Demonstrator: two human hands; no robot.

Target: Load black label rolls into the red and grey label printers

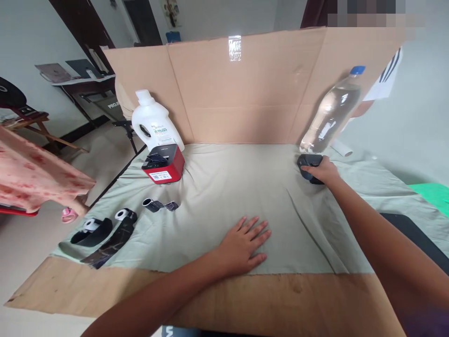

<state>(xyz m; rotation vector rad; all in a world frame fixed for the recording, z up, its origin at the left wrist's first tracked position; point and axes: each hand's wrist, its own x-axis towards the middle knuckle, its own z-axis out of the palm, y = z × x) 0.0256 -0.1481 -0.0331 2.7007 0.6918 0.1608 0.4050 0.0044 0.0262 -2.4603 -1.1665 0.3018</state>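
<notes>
My left hand (245, 245) lies flat on the pale green cloth (224, 187), fingers spread, holding nothing. At the far right, my right hand (327, 171) is closed round a small black device (307, 164); its exact kind I cannot make out. Just behind that device leans a large clear plastic bottle (331, 114) with a blue cap, full of clear liquid. A red and black box-shaped machine (164, 164) with a white label sits at the back left. Nearer me on the left are a small dark roll (152, 204) and two larger part-unrolled dark rolls (121, 231) with white cores.
A white detergent jug (154, 119) stands behind the red machine. A tall cardboard screen (242, 89) closes off the back. Along the front runs a bare wooden edge (245, 299). A white tube (341, 148) lies right of the bottle, and a dark flat object (417, 234) lies under my right arm.
</notes>
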